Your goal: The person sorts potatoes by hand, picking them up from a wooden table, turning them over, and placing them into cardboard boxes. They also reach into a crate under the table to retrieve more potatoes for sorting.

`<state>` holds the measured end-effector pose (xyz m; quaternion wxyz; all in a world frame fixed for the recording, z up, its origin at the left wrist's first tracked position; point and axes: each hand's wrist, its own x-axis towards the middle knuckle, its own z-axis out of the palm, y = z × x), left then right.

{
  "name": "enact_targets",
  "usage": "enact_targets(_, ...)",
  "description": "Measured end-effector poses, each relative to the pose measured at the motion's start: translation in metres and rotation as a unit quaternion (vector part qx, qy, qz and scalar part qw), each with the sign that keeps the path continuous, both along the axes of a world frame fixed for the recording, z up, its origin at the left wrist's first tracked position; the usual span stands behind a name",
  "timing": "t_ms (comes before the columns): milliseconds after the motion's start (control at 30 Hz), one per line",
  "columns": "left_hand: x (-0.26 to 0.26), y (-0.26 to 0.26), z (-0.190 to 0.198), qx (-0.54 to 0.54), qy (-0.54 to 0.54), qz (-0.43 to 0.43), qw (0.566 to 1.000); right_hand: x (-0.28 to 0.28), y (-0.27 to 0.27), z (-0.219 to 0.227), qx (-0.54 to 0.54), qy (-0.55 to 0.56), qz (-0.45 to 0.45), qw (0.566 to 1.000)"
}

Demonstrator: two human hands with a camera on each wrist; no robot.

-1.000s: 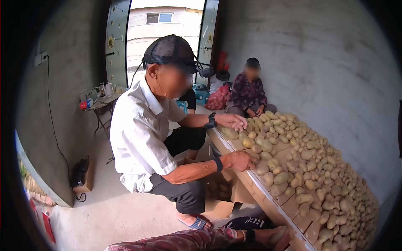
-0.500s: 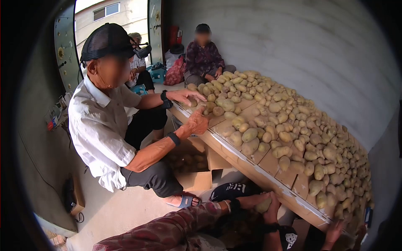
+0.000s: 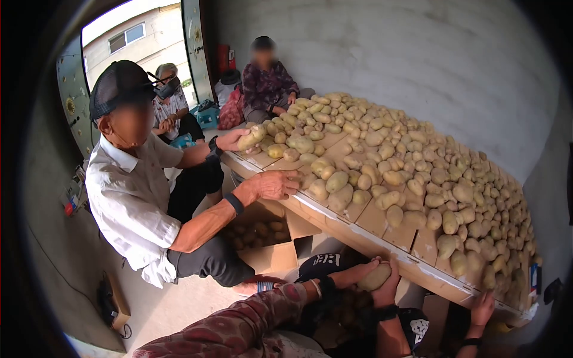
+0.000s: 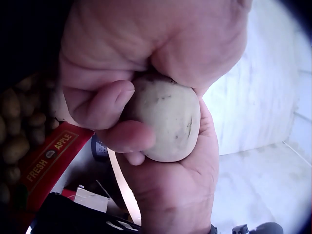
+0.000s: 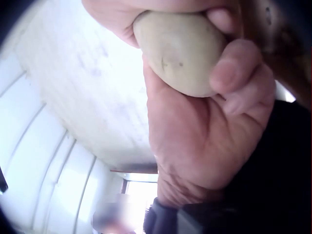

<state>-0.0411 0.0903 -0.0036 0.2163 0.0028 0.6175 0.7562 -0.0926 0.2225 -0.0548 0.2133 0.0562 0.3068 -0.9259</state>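
Note:
In the head view, a large pale potato (image 3: 375, 278) is held between my two hands below the table edge. My left hand (image 3: 353, 275) grips it from the left, its arm in a patterned maroon sleeve. From the other side my right hand (image 3: 389, 284) wraps round the same potato. Close up, the left wrist view shows my left hand (image 4: 156, 39) curled over the potato (image 4: 168, 117), whose skin has dark specks and scratches. The right wrist view shows fingers round the smooth potato (image 5: 178, 53) too.
Many potatoes (image 3: 462, 191) cover the cardboard-topped table (image 3: 382, 247). A person in a white shirt (image 3: 128, 197) crouches at its left side, holding another potato (image 3: 252, 137). An open carton (image 3: 268, 258) of potatoes stands below. Another person's hand (image 3: 482, 307) rests at the near right edge.
The head view has swung right and down, bringing my right hand and the held potato into sight. The person in white has lifted a potato from the table's corner.

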Motion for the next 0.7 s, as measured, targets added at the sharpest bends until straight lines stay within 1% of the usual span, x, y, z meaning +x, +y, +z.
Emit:
enact_targets(33, -0.001, -0.002, -0.002, 0.000, 0.000, -0.001, 1.000, 0.014, -0.005, 0.030, 0.010, 0.006, -0.010, 1.000)
enact_targets(67, -0.003, -0.006, -0.005, -0.001, 0.002, -0.041, 0.999, 0.019, -0.006, 0.042, 0.020, 0.013, -0.018, 1.000)
enact_targets(100, -0.004, -0.008, -0.007, -0.004, 0.003, -0.079, 0.997, 0.016, -0.006, 0.036, 0.020, 0.015, -0.017, 1.000)
enact_targets(167, 0.001, -0.006, -0.003, -0.006, 0.004, -0.063, 0.998, 0.012, -0.009, 0.024, 0.011, -0.023, 0.011, 1.000)
enact_targets(200, 0.003, -0.004, -0.002, -0.007, 0.003, -0.051, 0.999, 0.011, -0.007, 0.020, 0.011, -0.025, 0.010, 1.000)
enact_targets(267, 0.003, -0.003, 0.001, -0.020, -0.007, -0.054, 0.998, 0.011, -0.006, 0.024, 0.012, -0.013, 0.041, 0.999)
enact_targets(400, 0.000, -0.003, 0.000, -0.050, -0.023, -0.059, 0.997, 0.012, -0.004, 0.027, 0.030, -0.024, 0.034, 0.999)
enact_targets(467, 0.000, -0.003, 0.000, -0.027, -0.032, -0.055, 0.998, 0.009, -0.006, 0.023, 0.023, -0.023, 0.025, 0.999)
enact_targets(533, 0.002, -0.004, -0.010, -0.001, -0.045, -0.046, 0.998, 0.000, -0.006, 0.008, 0.022, -0.035, 0.042, 0.998)
enact_targets(600, -0.010, -0.008, -0.024, -0.016, -0.044, -0.089, 0.995, 0.003, -0.003, 0.004, 0.018, -0.044, 0.048, 0.998)
enact_targets(633, -0.009, -0.001, -0.027, -0.002, -0.002, -0.040, 0.999, 0.006, -0.006, 0.014, 0.025, -0.043, 0.031, 0.998)
enact_targets(667, -0.007, -0.002, -0.021, -0.007, 0.002, -0.033, 0.999, 0.006, -0.010, 0.019, 0.032, -0.041, 0.017, 0.999)
enact_targets(700, -0.006, -0.003, -0.017, -0.012, 0.007, -0.027, 1.000, -0.002, -0.011, 0.003, -0.008, -0.030, 0.027, 0.999)
